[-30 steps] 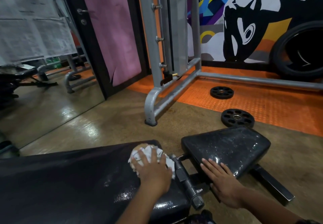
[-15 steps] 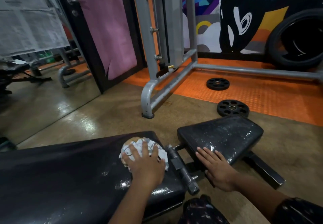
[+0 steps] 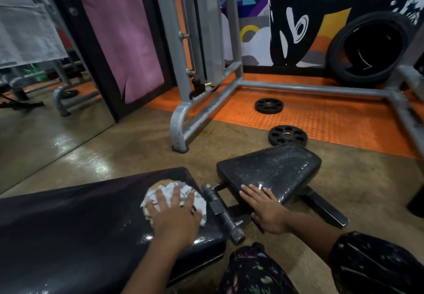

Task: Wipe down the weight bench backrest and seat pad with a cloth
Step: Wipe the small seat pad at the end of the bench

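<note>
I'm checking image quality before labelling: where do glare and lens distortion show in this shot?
Head view: glare patches sit on the backrest near the left hand pressing the cloth, on the speckled seat pad under the right hand, and on the floor by the mirror; wide-angle bending curves the grey frame.

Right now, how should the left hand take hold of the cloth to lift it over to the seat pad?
Probably from above: the cloth lies bunched on the backrest end with the left hand flat on top. Curl the fingers round the wad's far and side edges; the seat pad is just to the right.
</note>
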A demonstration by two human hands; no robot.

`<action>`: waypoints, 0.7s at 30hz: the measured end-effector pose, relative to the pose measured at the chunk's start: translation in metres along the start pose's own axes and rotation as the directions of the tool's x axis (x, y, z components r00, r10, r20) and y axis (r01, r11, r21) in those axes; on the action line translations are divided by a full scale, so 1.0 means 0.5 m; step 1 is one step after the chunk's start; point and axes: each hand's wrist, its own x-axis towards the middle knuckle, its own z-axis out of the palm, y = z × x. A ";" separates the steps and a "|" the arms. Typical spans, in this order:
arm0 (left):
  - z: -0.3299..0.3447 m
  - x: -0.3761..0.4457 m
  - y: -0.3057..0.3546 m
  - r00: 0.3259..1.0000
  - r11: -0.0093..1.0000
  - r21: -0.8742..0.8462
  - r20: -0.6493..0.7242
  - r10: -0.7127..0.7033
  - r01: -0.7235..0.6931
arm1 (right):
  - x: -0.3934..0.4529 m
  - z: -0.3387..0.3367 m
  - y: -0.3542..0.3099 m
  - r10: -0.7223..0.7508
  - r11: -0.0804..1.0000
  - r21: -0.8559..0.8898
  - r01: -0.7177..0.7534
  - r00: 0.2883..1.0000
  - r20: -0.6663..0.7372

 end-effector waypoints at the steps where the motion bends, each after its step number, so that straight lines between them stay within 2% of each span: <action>1: -0.003 0.017 0.010 1.000 1.000 -0.004 0.008 0.015 -0.015 | 0.001 -0.001 0.001 0.005 1.000 0.024 -0.005 1.000 -0.004; 5: -0.025 0.096 -0.031 0.999 0.998 -0.057 0.046 0.003 0.000 | 0.007 -0.029 -0.010 0.054 0.983 0.175 -0.060 0.998 0.035; 8: -0.029 0.106 -0.058 0.999 0.993 -0.110 0.031 -0.036 0.040 | 0.027 -0.082 -0.038 0.103 0.934 0.344 -0.099 0.995 0.006; 11: -0.017 0.064 -0.046 0.991 0.985 -0.140 -0.077 -0.111 0.100 | 0.057 -0.128 -0.115 0.049 0.896 0.444 0.001 0.994 -0.102; 14: -0.004 -0.002 -0.003 0.979 0.982 -0.141 -0.147 -0.143 0.122 | 0.088 -0.151 -0.215 -0.077 0.849 0.506 0.156 0.982 -0.173; 16: 0.026 -0.036 0.038 0.983 0.992 -0.100 -0.159 -0.088 0.073 | 0.099 -0.146 -0.260 -0.148 0.827 0.523 0.207 0.977 -0.153; 19: 0.060 -0.051 0.075 0.960 0.981 -0.190 -0.279 -0.024 -0.030 | 0.100 -0.127 -0.265 -0.210 0.835 0.494 0.243 0.970 -0.123; 21: 0.068 -0.039 0.085 0.925 0.933 -0.293 -0.367 0.094 -0.211 | 0.082 -0.128 -0.235 -0.216 0.827 0.517 0.219 0.974 -0.067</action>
